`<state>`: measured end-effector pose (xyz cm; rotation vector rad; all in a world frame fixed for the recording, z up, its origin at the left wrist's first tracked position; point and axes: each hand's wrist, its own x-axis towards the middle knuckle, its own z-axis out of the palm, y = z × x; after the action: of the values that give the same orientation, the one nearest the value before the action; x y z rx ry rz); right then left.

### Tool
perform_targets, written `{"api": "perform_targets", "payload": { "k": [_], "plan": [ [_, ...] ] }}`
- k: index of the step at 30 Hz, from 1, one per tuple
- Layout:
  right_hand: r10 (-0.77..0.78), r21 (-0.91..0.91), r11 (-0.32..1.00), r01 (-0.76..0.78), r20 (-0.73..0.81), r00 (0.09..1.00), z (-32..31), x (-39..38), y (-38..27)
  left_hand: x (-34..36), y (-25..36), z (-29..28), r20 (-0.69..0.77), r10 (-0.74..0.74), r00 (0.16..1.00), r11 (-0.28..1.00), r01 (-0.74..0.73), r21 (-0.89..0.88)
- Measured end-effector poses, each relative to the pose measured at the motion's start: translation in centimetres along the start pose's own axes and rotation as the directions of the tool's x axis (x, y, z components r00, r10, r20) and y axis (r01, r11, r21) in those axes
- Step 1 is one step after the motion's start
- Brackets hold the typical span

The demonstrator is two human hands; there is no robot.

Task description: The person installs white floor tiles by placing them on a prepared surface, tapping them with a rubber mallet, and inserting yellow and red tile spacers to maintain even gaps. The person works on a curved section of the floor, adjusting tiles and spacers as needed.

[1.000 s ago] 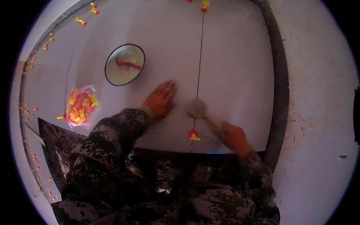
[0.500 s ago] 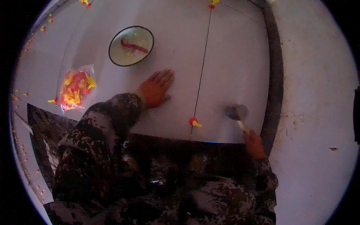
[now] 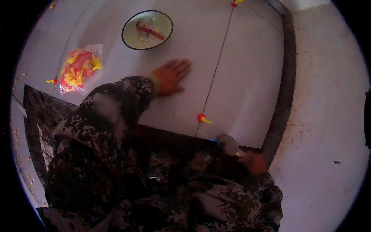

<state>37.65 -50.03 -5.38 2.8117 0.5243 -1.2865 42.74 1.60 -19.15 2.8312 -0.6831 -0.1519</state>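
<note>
My left hand (image 3: 170, 77) lies flat on a large pale floor tile (image 3: 247, 81), palm down with its fingers stretched out. By the tile's near edge, my right hand (image 3: 254, 162) is closed round the short handle of a rubber mallet (image 3: 228, 145). The mallet's round head, grey with a dark end, is at that edge; whether it touches the tile I cannot tell. Motion blurs the right hand. A red and yellow tile-levelling clip (image 3: 201, 117) stands in the joint between two tiles, just beyond the mallet.
A dark-rimmed bowl (image 3: 129, 44) beyond my left hand holds a red strip-like tool and small bits. Left of my arm lies a clear bag of red and yellow clips (image 3: 79, 71). A dark gap (image 3: 286, 89) separates the tiles from the pale wall (image 3: 324, 116) on the right.
The mallet in my right hand has come nearer to me and slightly left, from over the tile to its near edge. My left hand stays flat on the tile while the view has shifted.
</note>
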Motion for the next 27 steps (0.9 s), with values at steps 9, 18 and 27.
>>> {"api": "perform_targets", "payload": {
  "k": [9, 18, 27],
  "plan": [
    [-0.094, 0.004, 0.995, 0.099, -0.273, 0.957, 3.9, 2.1, 2.9, -0.3, 1.2, 0.4, 0.038, 0.088, 0.995, 0.996, -0.087, -0.032],
    [-0.116, 0.082, 0.987, 0.140, -0.239, 0.964, 3.9, 1.2, 2.1, -3.4, 8.1, 2.9, -0.132, 0.281, 0.950, 0.913, -0.308, -0.267],
    [-0.138, 0.234, 0.942, 0.240, -0.382, 0.914, 7.2, 1.8, 2.9, -3.1, 14.8, 5.6, -0.078, 0.327, 0.942, 0.898, -0.336, -0.284]
  ]
}}
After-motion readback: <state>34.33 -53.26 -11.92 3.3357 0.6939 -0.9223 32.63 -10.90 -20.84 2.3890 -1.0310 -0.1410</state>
